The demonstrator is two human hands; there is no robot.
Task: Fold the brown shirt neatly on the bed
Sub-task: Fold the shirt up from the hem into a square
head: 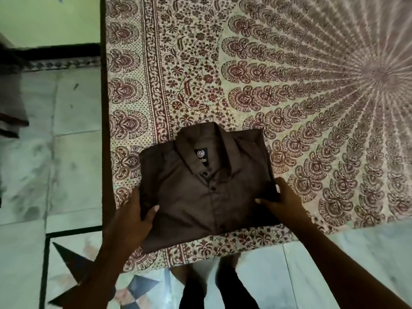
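Observation:
The brown shirt [200, 188] lies folded into a rectangle near the bed's front left corner, collar and black label facing up, buttons closed down the front. My left hand [136, 210] grips its left edge, thumb on top and fingers under the cloth. My right hand [283, 201] grips the right edge the same way, thumb on top. The lower fingers of both hands are hidden beneath the shirt.
The bed [289, 74] is covered with a cream and maroon patterned sheet. Its left edge [103, 108] borders a tiled floor [55, 152]. My feet [211, 286] stand on the floor at the bed's front edge.

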